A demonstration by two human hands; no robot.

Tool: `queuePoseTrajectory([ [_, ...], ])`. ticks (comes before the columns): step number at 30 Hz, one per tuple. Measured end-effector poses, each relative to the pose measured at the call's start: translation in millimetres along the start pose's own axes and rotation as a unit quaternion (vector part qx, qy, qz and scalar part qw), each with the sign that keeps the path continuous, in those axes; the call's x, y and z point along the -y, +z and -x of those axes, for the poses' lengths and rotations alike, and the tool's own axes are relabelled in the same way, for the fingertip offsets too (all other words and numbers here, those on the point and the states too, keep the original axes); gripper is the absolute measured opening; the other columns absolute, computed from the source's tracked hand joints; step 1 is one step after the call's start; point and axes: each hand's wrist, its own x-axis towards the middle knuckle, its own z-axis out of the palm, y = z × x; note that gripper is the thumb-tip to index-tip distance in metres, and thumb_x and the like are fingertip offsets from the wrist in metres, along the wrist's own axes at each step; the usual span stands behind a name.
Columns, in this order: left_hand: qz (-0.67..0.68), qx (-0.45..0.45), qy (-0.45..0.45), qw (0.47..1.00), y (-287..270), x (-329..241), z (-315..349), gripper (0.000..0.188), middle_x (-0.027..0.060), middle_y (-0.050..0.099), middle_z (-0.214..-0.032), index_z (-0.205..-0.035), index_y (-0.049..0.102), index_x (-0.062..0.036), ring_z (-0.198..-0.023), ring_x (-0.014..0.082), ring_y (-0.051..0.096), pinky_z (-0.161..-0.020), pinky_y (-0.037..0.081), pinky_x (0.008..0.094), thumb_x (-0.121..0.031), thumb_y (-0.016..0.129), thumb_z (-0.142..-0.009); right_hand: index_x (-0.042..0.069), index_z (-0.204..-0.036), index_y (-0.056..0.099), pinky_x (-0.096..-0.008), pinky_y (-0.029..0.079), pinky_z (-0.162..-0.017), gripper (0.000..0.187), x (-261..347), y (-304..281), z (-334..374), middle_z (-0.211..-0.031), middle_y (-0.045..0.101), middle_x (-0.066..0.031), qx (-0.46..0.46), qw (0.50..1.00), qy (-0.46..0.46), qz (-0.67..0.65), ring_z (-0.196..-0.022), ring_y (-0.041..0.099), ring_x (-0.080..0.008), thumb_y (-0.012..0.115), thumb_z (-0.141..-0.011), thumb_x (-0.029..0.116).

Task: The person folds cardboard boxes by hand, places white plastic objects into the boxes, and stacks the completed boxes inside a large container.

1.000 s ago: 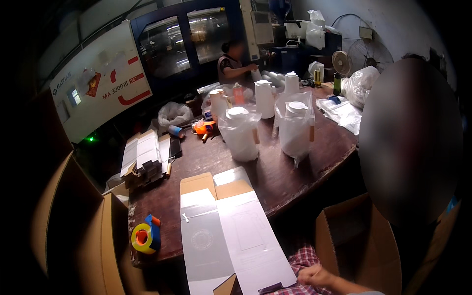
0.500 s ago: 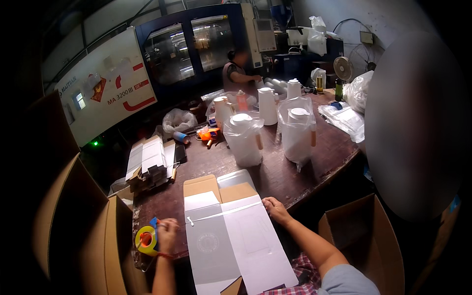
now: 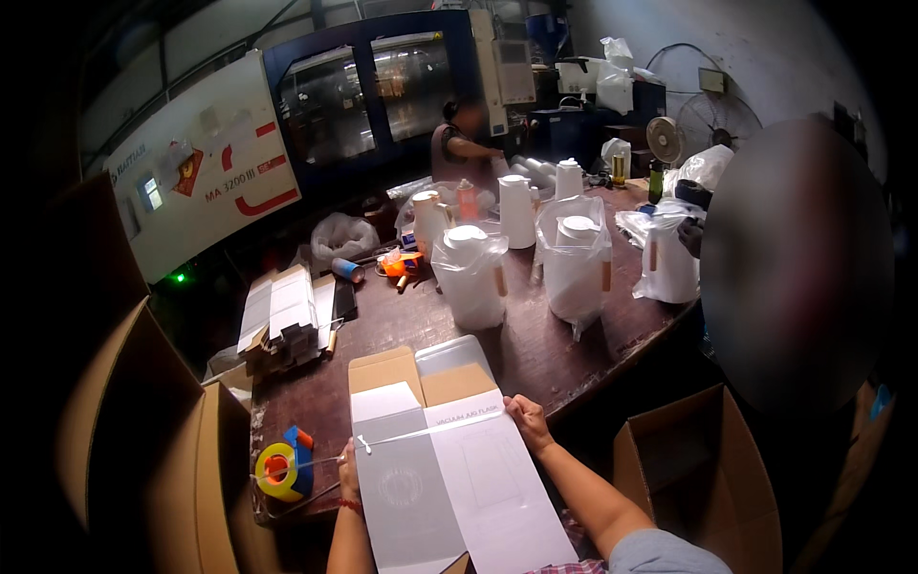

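Note:
Flat white-and-grey cardboard cartons (image 3: pixel 488 478) lie tilted in front of me, over the table's near edge. A thin white string (image 3: pixel 430 431), knotted at its left end, crosses them. My right hand (image 3: pixel 528 423) is closed on their right edge where the string passes. At the left edge my left hand (image 3: pixel 350 471) is closed against the carton, its fingers partly hidden. A yellow and blue tape dispenser (image 3: pixel 277 472) with an orange hub rests on the table left of that hand. A thin pale strand runs between dispenser and hand.
White jugs, two in clear bags (image 3: pixel 470 282), stand on the dark table (image 3: pixel 382 320). Folded cartons (image 3: pixel 287 301) are stacked at left. An open cardboard box (image 3: pixel 688 459) is at right. A person (image 3: pixel 459 148) works across the table; another's gloved hand (image 3: pixel 690 234) touches a bagged jug.
My left hand has moved from the tape dispenser to the carton's left edge, and the dispenser now stands free of it. At right, a bagged jug and another person's hand have appeared.

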Motion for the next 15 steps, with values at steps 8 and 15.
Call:
queuePoseTrajectory([
  [8,0.015,-0.086,-0.044,0.995,6.2,6.1,14.5,0.051,-0.0034,0.06,-0.068,-0.084,0.068,-0.0056,-0.059,0.0065,0.053,-0.052,0.042,0.023,-0.049,0.046,-0.101,0.005,-0.064,0.04,-0.0258,0.027,-0.052,0.051,-6.8,-0.9,4.5,-0.063,0.031,0.0053,0.008,0.995,0.052,-0.084,-0.062,0.029,-0.0058,0.063,-0.096,0.038],
  [15,0.003,-0.159,-0.019,0.987,4.4,9.8,46.1,0.048,-0.0013,0.061,-0.066,-0.083,0.068,-0.0038,-0.058,0.0068,0.054,-0.051,0.042,0.0244,-0.043,0.048,-0.101,0.005,-0.064,0.038,-0.024,0.027,-0.054,0.05,8.4,0.7,23.5,-0.066,0.032,0.0056,0.024,0.995,0.056,-0.083,-0.065,0.029,-0.0056,0.063,-0.096,0.035],
])
